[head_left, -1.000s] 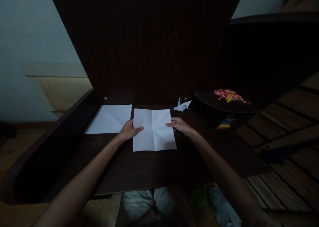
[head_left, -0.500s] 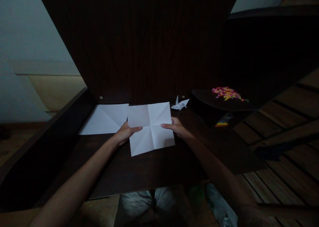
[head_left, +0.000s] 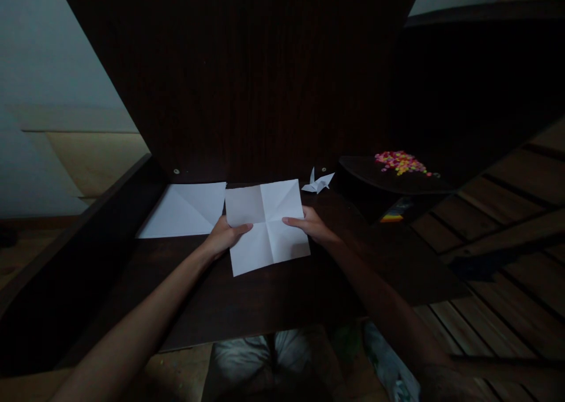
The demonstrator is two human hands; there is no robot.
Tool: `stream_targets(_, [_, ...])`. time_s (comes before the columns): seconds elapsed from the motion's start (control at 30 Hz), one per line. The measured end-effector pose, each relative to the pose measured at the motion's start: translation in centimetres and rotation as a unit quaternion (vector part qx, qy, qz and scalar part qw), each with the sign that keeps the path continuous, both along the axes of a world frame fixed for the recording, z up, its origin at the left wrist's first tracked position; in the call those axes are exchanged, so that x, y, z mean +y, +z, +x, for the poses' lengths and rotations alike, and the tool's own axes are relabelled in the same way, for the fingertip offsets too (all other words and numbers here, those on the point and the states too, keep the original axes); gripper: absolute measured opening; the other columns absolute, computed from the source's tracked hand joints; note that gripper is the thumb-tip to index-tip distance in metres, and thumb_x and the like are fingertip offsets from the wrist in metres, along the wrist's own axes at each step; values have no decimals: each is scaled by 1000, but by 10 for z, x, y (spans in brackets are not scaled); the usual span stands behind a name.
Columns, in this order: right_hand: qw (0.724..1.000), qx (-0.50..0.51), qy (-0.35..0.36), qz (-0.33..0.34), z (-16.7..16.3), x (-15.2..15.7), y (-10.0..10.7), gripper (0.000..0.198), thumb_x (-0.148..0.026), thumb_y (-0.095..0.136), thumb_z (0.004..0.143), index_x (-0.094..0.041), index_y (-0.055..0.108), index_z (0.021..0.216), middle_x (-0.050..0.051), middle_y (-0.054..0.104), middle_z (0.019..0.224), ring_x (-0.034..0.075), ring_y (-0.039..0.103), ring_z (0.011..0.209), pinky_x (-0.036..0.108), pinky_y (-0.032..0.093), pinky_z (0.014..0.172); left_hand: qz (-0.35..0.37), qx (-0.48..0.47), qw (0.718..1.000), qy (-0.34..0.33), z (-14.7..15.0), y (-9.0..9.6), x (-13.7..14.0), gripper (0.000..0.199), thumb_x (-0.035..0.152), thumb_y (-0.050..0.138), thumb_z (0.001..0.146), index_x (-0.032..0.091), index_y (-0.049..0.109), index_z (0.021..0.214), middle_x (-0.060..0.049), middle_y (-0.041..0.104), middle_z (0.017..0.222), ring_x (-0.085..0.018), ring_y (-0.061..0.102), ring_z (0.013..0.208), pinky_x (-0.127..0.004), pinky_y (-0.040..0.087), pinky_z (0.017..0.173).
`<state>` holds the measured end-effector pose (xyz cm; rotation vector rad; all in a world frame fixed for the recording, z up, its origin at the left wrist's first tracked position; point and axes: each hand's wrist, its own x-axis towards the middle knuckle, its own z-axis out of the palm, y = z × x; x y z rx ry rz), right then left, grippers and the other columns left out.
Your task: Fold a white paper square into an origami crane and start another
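A square sheet of white paper (head_left: 282, 244), unfolded and marked with crossing creases, is held above the dark desk. My left hand (head_left: 224, 236) grips its left edge, thumb on top and fingers hidden beneath. On the opposite edge my right hand (head_left: 311, 223) holds it the same way, with its thumb pointing inward. Behind and to the left lies more white paper (head_left: 188, 211) with diagonal creases. A folded white paper crane (head_left: 318, 183) stands at the back, beyond my right hand.
The dark wooden desk (head_left: 194, 296) has a raised side panel (head_left: 79, 243) on the left and a tall back panel (head_left: 247, 84). On the right, a rounded shelf (head_left: 362, 169) carries a heap of small pink, yellow and orange pieces (head_left: 402, 162). Slatted wood (head_left: 507, 314) lies beyond.
Both hands keep their hold on the creased sheet, which stays almost in place. The whole view has shifted very slightly.
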<state>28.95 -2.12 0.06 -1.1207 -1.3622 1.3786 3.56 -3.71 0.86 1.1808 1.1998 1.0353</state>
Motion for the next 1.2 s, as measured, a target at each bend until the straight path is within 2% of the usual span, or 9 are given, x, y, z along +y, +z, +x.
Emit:
stream_targets(0.1, [1000,0,27,3,4,3,0,55,-30,86,56,-17,66,105,8,73,103,24,69,91,38,56,80,5,-19,998,67,2,-4,2,51,32,81,56,10,67,100,-15,72,106,-30,69,96,-43,53,90])
stream_targets(0.2, [999,-23,46,-10,8,7,-4,56,-28,87,53,-16,66,104,6,74,96,22,70,86,35,57,76,30,-20,995,96,2,-7,4,52,36,79,58,10,67,102,-15,71,109,-29,68,98,-43,53,91])
stream_targets(0.43, [999,-52,1,15,9,7,-6,42,-32,82,61,-14,69,96,7,74,94,22,68,84,34,54,73,55,64,995,47,-4,-9,5,50,46,77,56,11,66,90,-11,74,91,-29,68,84,-40,56,76])
stream_targets(0.6, [999,-47,6,10,7,5,-5,41,-31,80,62,-13,69,97,8,73,96,22,68,84,35,53,73,78,100,992,29,-5,-9,4,46,51,74,61,12,65,84,-9,72,83,-25,67,75,-34,54,66])
stream_targets(0.8, [996,-80,-32,33,7,6,-5,38,-30,78,60,-14,68,94,6,72,93,22,67,84,33,52,72,120,155,980,-28,-7,-8,2,40,51,68,68,14,63,81,-7,69,76,-23,64,68,-30,51,57])
stream_targets(0.93, [991,-119,-35,49,9,8,-6,31,-29,76,62,-14,68,88,6,72,88,21,66,80,31,51,68,171,221,958,-71,-10,-10,1,32,47,63,75,15,62,75,-6,66,73,-22,63,66,-29,50,56])
stream_targets(1.07, [977,-193,-38,86,11,9,-7,23,-26,73,66,-14,68,84,5,71,85,20,66,78,29,51,66,230,294,921,-111,-13,-13,2,26,41,58,81,16,60,74,-4,62,70,-19,60,64,-27,49,57])
stream_targets(1.2, [949,-284,-53,124,10,6,-3,17,-20,69,69,-15,68,85,4,72,84,19,66,77,25,48,62,292,360,869,-175,-14,-14,3,26,38,51,89,15,63,83,-8,66,90,-21,64,78,-31,54,72])
